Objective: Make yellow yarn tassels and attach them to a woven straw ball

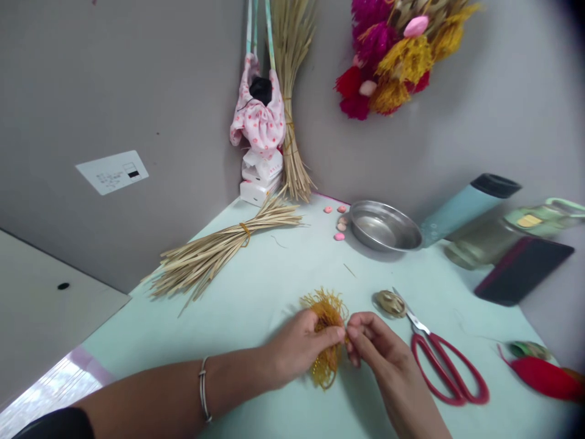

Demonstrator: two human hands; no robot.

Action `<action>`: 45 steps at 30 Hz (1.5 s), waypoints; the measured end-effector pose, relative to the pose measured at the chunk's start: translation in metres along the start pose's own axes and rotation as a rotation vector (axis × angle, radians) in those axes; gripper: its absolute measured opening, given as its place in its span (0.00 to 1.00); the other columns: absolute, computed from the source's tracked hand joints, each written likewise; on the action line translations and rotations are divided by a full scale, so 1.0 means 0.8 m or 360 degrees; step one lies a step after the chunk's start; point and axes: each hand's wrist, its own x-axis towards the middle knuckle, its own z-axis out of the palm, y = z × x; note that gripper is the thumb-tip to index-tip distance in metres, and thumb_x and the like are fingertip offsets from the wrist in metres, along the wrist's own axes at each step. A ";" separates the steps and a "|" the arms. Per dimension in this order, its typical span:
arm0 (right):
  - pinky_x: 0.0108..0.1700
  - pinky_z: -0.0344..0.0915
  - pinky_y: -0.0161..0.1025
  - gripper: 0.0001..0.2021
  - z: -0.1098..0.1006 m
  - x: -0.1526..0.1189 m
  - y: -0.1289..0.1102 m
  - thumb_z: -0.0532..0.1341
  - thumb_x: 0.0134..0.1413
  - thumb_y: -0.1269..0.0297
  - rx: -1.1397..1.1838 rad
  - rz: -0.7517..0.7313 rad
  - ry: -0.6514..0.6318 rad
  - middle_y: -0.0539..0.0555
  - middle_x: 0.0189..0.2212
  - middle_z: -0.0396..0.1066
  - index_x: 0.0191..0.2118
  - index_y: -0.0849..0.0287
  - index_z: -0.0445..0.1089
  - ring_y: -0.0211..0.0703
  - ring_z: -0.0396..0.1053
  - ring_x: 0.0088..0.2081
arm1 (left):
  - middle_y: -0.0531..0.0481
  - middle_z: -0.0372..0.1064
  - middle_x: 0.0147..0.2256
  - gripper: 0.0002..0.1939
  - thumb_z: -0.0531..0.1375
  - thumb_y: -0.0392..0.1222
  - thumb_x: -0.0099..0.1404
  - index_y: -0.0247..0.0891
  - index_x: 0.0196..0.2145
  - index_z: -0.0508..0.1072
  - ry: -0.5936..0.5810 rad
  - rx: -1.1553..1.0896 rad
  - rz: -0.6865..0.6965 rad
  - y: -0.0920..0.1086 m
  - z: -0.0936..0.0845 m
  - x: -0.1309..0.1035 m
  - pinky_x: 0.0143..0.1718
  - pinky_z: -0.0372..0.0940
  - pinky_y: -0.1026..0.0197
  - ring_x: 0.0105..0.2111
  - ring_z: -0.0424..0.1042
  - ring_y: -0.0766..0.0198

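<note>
A bundle of golden-yellow yarn is gripped in my left hand, with frayed ends fanning out above the fingers and loops hanging below. My right hand is closed in a pinch at the yarn's right side, close to my left thumb. Whatever thin strand lies between the right fingertips is too small to make out. Red-handled scissors lie just right of my right hand, their blades beside a small tan woven piece.
A straw bundle lies at the left. Toward the back stand a metal bowl, small pink pieces, a blue bottle, a green-lidded bottle and a dark phone. Red yarn is at the right edge.
</note>
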 end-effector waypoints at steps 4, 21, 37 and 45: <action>0.29 0.62 0.32 0.09 -0.009 -0.002 0.004 0.61 0.58 0.56 -0.0098 -0.0135 0.0183 0.46 0.24 0.66 0.40 0.53 0.65 0.37 0.63 0.26 | 0.56 0.59 0.26 0.14 0.60 0.50 0.59 0.36 0.33 0.66 0.0308 0.0006 -0.0203 -0.005 0.002 0.002 0.28 0.55 0.65 0.26 0.59 0.71; 0.27 0.62 0.41 0.12 -0.027 0.003 0.030 0.52 0.60 0.69 -0.2274 -0.1001 0.0222 0.54 0.29 0.71 0.43 0.57 0.72 0.48 0.72 0.27 | 0.57 0.58 0.25 0.12 0.59 0.47 0.60 0.37 0.30 0.63 0.0393 -0.0058 -0.0299 -0.004 -0.001 0.005 0.27 0.58 0.65 0.24 0.61 0.70; 0.33 0.60 0.34 0.15 -0.009 0.005 0.000 0.59 0.57 0.49 -0.0381 -0.0056 -0.0201 0.48 0.26 0.63 0.30 0.57 0.66 0.40 0.62 0.31 | 0.55 0.61 0.26 0.17 0.61 0.52 0.58 0.36 0.34 0.66 0.0288 0.0051 -0.0257 -0.016 -0.001 0.002 0.28 0.58 0.65 0.26 0.61 0.69; 0.32 0.62 0.35 0.12 -0.011 0.006 0.001 0.64 0.53 0.53 -0.0162 -0.0026 -0.0051 0.48 0.24 0.67 0.33 0.57 0.68 0.39 0.64 0.28 | 0.55 0.61 0.27 0.15 0.60 0.51 0.59 0.36 0.34 0.67 0.0411 0.0036 -0.0204 -0.009 -0.001 0.004 0.31 0.56 0.65 0.27 0.61 0.69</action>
